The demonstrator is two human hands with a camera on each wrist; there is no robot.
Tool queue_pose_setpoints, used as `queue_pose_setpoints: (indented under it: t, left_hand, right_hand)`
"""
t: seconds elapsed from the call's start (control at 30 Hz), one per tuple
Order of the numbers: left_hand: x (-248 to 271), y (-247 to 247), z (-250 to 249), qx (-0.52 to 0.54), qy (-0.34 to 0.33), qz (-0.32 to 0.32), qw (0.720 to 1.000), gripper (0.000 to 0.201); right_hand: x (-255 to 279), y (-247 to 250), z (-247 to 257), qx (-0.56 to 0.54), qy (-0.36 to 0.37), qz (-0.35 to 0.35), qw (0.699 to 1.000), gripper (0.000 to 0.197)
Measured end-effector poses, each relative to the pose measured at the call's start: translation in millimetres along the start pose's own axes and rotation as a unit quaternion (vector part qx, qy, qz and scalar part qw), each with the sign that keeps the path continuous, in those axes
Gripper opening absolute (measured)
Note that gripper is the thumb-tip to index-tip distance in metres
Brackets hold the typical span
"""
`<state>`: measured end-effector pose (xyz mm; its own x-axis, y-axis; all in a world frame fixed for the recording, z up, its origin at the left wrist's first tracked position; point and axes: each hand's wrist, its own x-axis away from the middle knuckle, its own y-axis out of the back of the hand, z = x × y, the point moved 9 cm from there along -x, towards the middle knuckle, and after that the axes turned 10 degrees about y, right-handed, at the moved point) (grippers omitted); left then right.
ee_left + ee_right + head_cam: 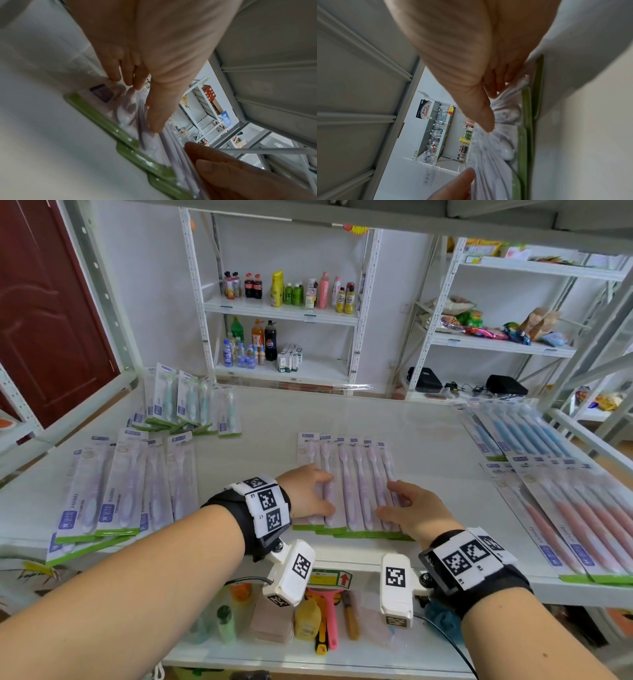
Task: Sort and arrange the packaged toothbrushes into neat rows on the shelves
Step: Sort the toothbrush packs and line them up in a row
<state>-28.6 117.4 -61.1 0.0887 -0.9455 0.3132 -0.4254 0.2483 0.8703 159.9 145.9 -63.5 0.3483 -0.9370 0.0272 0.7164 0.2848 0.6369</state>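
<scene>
- Several groups of packaged toothbrushes lie on the white shelf [428, 440], sorted by colour, so I judge the sorting largely done and the tidying only partly so.
- At the centre of the head view, a row of purple toothbrushes [352, 484] overlaps like shingles, green bottom edges nearly in line; this is the row in hand.
- The left hand [308, 491] rests on the row's left end, fingers spread and fairly straight on the packs, gripping nothing.
- The right hand [411, 508] lies flat on the row's right end, fingers extended, also holding nothing; both seem to press the row together.
- At the right edge, the blue toothbrushes [520, 433] and, below them, the pink toothbrushes [575, 515] already lie in fanned rows.
- At lower left, the loose purple packs [113, 491] lie stacked and skewed.
- At upper left, the green toothbrushes [191, 405] sit in a leaning heap.
- Those two left-hand heaps look like the work left.
</scene>
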Motion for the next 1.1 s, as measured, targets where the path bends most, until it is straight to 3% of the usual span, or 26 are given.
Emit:
queue_pose_setpoints:
  t: [0.63,0.87,1.1]
  left_hand:
    - [6.3,6.6,4.4,0.03,0.007,0.0,1.0,0.068]
    - [22.6,47.0,30.8,0.152,-0.004,-0.083,0.985,0.051]
    - [60.4,97.2,113.8,0.254,0.063,-0.198,0.945,0.036]
  right_hand:
    - [-1.3,7.2,0.5,-0.014,-0.009,-0.025,1.0,0.059]
    - [-9.3,3.0,32.5,-0.016,0.012,-0.062,0.998,0.052]
    - [-31.1,-64.1,114.8,-0.084,0.108,-0.008,0.991,0.044]
